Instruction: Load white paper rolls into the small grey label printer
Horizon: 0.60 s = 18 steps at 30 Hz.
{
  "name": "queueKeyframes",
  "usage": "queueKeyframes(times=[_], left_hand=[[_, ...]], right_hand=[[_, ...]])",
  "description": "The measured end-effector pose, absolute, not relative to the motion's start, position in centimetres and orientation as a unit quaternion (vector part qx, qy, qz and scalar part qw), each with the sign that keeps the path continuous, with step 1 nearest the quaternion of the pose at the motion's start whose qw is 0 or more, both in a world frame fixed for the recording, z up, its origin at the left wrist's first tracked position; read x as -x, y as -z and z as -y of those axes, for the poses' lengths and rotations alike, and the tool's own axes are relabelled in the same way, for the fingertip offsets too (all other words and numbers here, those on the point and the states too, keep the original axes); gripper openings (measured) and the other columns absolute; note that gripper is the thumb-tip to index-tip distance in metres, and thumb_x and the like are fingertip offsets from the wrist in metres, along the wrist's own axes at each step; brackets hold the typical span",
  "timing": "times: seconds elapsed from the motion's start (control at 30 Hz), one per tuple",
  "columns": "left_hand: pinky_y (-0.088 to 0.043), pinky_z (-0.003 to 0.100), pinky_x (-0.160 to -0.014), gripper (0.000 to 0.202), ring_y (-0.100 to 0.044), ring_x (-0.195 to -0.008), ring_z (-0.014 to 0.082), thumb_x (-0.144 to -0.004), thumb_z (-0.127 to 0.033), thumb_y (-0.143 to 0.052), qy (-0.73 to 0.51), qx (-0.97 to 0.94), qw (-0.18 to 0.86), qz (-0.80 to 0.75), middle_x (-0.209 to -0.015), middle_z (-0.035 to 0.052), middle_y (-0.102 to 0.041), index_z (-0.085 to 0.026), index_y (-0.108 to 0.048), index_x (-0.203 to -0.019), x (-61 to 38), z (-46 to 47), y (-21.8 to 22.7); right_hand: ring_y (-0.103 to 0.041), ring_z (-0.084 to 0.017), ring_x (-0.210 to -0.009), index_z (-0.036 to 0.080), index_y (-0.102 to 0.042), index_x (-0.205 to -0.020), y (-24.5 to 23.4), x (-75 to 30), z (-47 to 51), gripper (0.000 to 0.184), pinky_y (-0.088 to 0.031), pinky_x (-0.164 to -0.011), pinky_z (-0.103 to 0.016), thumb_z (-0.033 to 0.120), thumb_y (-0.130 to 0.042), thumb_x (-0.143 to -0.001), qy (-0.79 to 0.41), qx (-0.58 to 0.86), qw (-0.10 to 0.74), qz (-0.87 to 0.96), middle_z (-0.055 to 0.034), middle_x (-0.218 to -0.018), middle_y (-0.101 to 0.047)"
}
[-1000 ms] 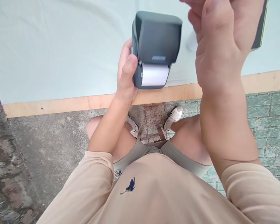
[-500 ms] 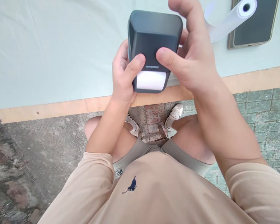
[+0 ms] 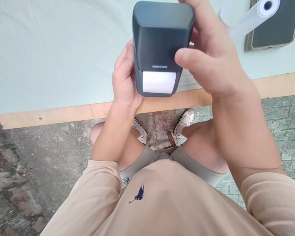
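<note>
Dark grey plastic fills the space between our two hands: it is the printer (image 3: pixel 162 46), and we have it up over the near edge of the table (image 3: pixel 64 59). Our left arm comes up from the low left and tips in toward the middle, bent at the elbow. Our left hand (image 3: pixel 126 77) hugs the printer's left side, with the thumb pointing up along it; the other fingers go behind, so we cannot tell how each one bends. Our right arm comes up from the low right and leans left. Our right hand (image 3: pixel 211 57) grips the other side, with its thumb bent over the lid's low right part and its fingers curled around the far right side. We cannot tell how hard that thumb pushes. White paper (image 3: pixel 159 82) shows below the lid. Past our right hand, a white roll (image 3: pixel 248 21) sticks out over a dark phone (image 3: pixel 275 31).
</note>
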<state>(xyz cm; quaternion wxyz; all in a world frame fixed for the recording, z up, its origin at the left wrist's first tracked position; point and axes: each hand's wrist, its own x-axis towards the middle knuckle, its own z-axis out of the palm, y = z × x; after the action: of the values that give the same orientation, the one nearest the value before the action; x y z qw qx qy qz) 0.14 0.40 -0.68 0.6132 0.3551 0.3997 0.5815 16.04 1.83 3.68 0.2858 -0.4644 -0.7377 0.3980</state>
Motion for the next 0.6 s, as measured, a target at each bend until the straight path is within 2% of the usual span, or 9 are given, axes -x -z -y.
queueKeyframes(times=[0.1,0.2,0.27,0.33,0.4,0.43,0.5,0.57,0.6], left_hand=[[-0.049,0.029,-0.077,0.025,-0.057,-0.085,0.0146,-0.076,-0.049,-0.041,-0.573,-0.335,0.615,-0.426,-0.081,-0.0016,-0.060,-0.027,-0.053,-0.070,0.3,-0.8,1.6],[-0.051,0.028,-0.074,0.024,-0.056,-0.095,0.0161,-0.075,-0.049,-0.040,-0.562,-0.337,0.624,-0.425,-0.089,-0.0019,-0.061,-0.029,-0.054,-0.075,0.4,-0.9,1.7],[-0.052,0.026,-0.067,0.025,-0.052,-0.107,0.0161,-0.077,-0.047,-0.037,-0.561,-0.345,0.638,-0.398,-0.099,-0.0039,-0.061,-0.030,-0.054,-0.081,0.4,-0.9,1.2],[-0.052,0.024,-0.060,0.033,-0.043,-0.120,0.0147,-0.079,-0.050,-0.030,-0.557,-0.351,0.660,-0.361,-0.109,-0.0063,-0.058,-0.031,-0.055,-0.089,0.3,-0.8,0.4],[-0.051,0.022,-0.055,0.042,-0.037,-0.125,0.0135,-0.080,-0.053,-0.023,-0.550,-0.355,0.676,-0.338,-0.114,-0.0074,-0.056,-0.030,-0.055,-0.094,0.2,-0.7,-0.2],[-0.051,0.022,-0.054,0.043,-0.037,-0.125,0.0134,-0.080,-0.052,-0.022,-0.552,-0.357,0.675,-0.336,-0.114,-0.0076,-0.056,-0.030,-0.055,-0.094,0.1,-0.6,-0.4],[-0.050,0.021,-0.053,0.037,-0.043,-0.121,0.0138,-0.081,-0.048,-0.025,-0.561,-0.361,0.660,-0.346,-0.113,-0.0071,-0.057,-0.030,-0.055,-0.092,-0.1,-0.5,-0.5],[-0.050,0.022,-0.054,0.030,-0.050,-0.113,0.0148,-0.080,-0.046,-0.031,-0.565,-0.359,0.649,-0.363,-0.109,-0.0059,-0.059,-0.029,-0.055,-0.089,-0.3,-0.4,-0.3],[-0.050,0.023,-0.055,0.029,-0.052,-0.109,0.0154,-0.080,-0.046,-0.033,-0.562,-0.357,0.648,-0.369,-0.107,-0.0051,-0.059,-0.029,-0.055,-0.088,-0.4,-0.4,-0.2]], right_hand=[[-0.040,-0.009,-0.112,0.032,-0.020,-0.129,-4.6,-16.0,-1.6,0.074,-0.049,-0.086,-0.018,0.026,-0.058,-0.066,-0.527,0.371,0.291,0.707,0.0041,-0.124,-0.035],[-0.041,-0.009,-0.111,0.029,-0.020,-0.128,-5.0,-15.6,-1.6,0.082,-0.050,-0.083,-0.017,0.028,-0.066,-0.060,-0.526,0.376,0.292,0.705,0.0038,-0.125,-0.036],[-0.048,-0.009,-0.099,0.021,-0.032,-0.120,-5.3,-15.3,-1.5,0.070,-0.049,-0.073,-0.018,0.040,-0.064,-0.061,-0.426,0.452,0.359,0.697,-0.0001,-0.116,-0.044],[-0.050,-0.006,-0.077,0.014,-0.047,-0.096,-6.0,-14.9,-1.3,0.046,-0.044,-0.066,-0.020,0.053,-0.049,-0.071,-0.290,0.523,0.446,0.665,-0.0028,-0.089,-0.051],[-0.045,-0.004,-0.063,0.013,-0.045,-0.069,-6.8,-14.8,-1.0,0.050,-0.039,-0.065,-0.022,0.057,-0.024,-0.080,-0.243,0.535,0.463,0.664,-0.0033,-0.065,-0.044],[-0.043,-0.003,-0.060,0.013,-0.043,-0.063,-7.1,-14.8,-0.9,0.054,-0.038,-0.065,-0.022,0.056,-0.017,-0.082,-0.247,0.522,0.444,0.686,-0.0036,-0.061,-0.041],[-0.043,-0.004,-0.062,0.012,-0.049,-0.063,-7.5,-14.9,-0.8,0.053,-0.036,-0.064,-0.022,0.051,-0.019,-0.084,-0.240,0.482,0.396,0.744,-0.0040,-0.063,-0.045],[-0.048,-0.006,-0.071,0.014,-0.060,-0.077,-7.4,-15.0,-0.8,0.038,-0.038,-0.065,-0.022,0.039,-0.032,-0.083,-0.209,0.464,0.387,0.769,-0.0026,-0.074,-0.052],[-0.050,-0.007,-0.079,0.017,-0.061,-0.085,-7.2,-15.1,-0.9,0.028,-0.039,-0.068,-0.021,0.033,-0.038,-0.081,-0.245,0.469,0.389,0.754,-0.0002,-0.082,-0.054]])
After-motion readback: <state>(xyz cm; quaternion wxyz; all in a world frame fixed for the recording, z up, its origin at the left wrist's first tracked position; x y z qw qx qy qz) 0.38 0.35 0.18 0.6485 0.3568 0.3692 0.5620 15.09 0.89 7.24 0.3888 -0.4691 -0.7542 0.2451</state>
